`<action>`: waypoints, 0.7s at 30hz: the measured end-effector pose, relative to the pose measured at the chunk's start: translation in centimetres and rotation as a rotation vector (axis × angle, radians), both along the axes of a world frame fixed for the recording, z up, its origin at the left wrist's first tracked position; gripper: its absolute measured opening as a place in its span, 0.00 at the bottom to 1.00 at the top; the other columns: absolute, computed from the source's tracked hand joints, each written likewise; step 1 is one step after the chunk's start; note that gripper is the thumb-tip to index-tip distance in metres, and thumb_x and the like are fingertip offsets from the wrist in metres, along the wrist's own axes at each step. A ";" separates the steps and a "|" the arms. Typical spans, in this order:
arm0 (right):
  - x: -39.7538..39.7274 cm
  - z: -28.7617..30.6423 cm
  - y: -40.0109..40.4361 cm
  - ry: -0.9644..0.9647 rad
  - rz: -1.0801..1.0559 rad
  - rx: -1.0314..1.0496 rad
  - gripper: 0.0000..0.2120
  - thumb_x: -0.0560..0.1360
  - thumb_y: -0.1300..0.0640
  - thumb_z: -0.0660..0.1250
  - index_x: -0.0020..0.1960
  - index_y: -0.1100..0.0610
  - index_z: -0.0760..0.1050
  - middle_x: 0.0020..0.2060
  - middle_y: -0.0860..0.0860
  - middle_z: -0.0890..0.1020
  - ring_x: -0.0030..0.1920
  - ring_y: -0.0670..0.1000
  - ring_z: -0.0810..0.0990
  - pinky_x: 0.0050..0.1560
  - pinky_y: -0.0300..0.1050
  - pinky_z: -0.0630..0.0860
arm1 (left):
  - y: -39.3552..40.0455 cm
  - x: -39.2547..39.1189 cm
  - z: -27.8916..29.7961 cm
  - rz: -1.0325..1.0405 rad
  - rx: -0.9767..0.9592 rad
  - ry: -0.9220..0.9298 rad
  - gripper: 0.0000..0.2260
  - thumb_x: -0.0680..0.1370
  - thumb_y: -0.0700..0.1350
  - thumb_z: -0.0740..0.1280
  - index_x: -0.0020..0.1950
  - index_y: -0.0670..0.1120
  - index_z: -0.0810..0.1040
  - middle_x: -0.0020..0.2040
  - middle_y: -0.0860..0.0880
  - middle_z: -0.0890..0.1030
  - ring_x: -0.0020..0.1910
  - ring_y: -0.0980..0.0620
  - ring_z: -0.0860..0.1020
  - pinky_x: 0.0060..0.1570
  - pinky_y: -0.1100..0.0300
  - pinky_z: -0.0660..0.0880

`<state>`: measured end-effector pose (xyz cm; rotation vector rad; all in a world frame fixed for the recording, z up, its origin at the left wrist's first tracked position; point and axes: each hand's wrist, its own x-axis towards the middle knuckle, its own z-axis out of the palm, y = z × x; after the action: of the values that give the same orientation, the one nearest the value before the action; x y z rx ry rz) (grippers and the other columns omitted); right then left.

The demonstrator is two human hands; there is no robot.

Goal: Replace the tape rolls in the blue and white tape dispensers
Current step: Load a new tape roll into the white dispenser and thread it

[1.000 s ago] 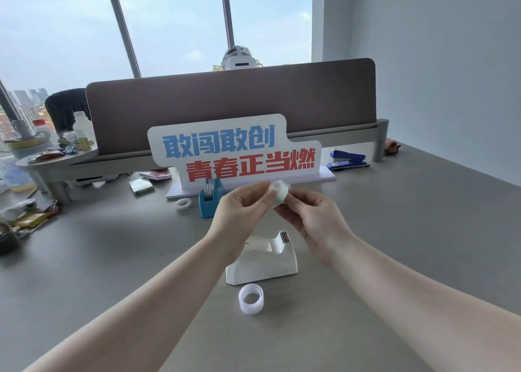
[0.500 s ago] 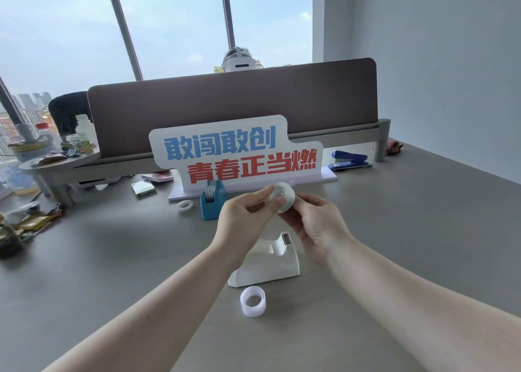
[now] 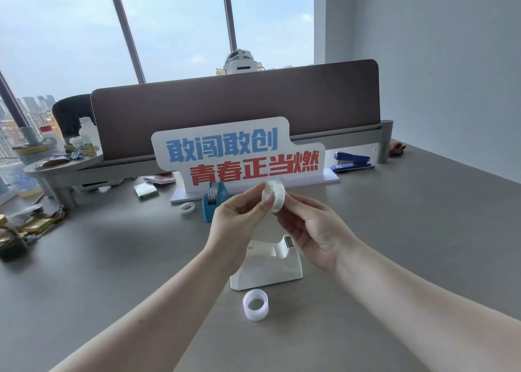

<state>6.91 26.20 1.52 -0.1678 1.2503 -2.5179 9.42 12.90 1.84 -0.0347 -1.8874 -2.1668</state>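
Both my left hand (image 3: 239,225) and right hand (image 3: 313,230) pinch the tape roll (image 3: 274,196), its axis roughly level. The white dispenser (image 3: 267,267) sits directly below my grip (cradle apparently vacant), nearer my right.

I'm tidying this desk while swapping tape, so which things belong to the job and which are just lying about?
Job: held roll, white dispenser, blue dispenser, wide roll, small roll, left hand, right hand.

Lying about: stapler, sign, sticky notes, bottles, binder clips.
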 end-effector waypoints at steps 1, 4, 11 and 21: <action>0.0 -0.1 -0.1 -0.006 -0.003 -0.011 0.08 0.69 0.61 0.72 0.48 0.60 0.83 0.43 0.54 0.85 0.44 0.49 0.83 0.46 0.38 0.80 | -0.1 0.0 0.0 -0.004 0.010 -0.003 0.19 0.64 0.49 0.74 0.54 0.47 0.83 0.53 0.50 0.85 0.57 0.51 0.80 0.64 0.51 0.73; 0.2 0.0 -0.3 -0.026 -0.020 -0.050 0.05 0.70 0.63 0.71 0.46 0.62 0.82 0.42 0.55 0.86 0.42 0.49 0.84 0.43 0.37 0.81 | -0.2 0.0 -0.2 0.015 0.002 -0.003 0.18 0.65 0.48 0.74 0.54 0.47 0.83 0.53 0.50 0.84 0.58 0.51 0.80 0.63 0.51 0.73; 0.7 0.8 -0.6 -0.064 -0.108 -0.092 0.07 0.69 0.70 0.70 0.39 0.62 0.74 0.30 0.55 0.83 0.31 0.48 0.83 0.34 0.35 0.80 | -0.2 0.1 -0.4 0.033 0.050 0.023 0.20 0.64 0.48 0.74 0.54 0.44 0.82 0.53 0.48 0.85 0.56 0.51 0.80 0.61 0.53 0.75; 0.5 0.5 0.0 0.178 0.023 0.084 0.10 0.72 0.64 0.67 0.53 0.60 0.81 0.44 0.52 0.85 0.41 0.46 0.82 0.43 0.36 0.79 | -0.3 0.5 0.3 -0.020 0.116 0.036 0.20 0.60 0.46 0.75 0.51 0.44 0.83 0.51 0.45 0.85 0.55 0.48 0.81 0.60 0.52 0.74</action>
<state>7.39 26.17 2.06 -0.3918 1.4098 -2.4706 9.90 12.62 2.11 -0.0702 -1.7463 -2.2689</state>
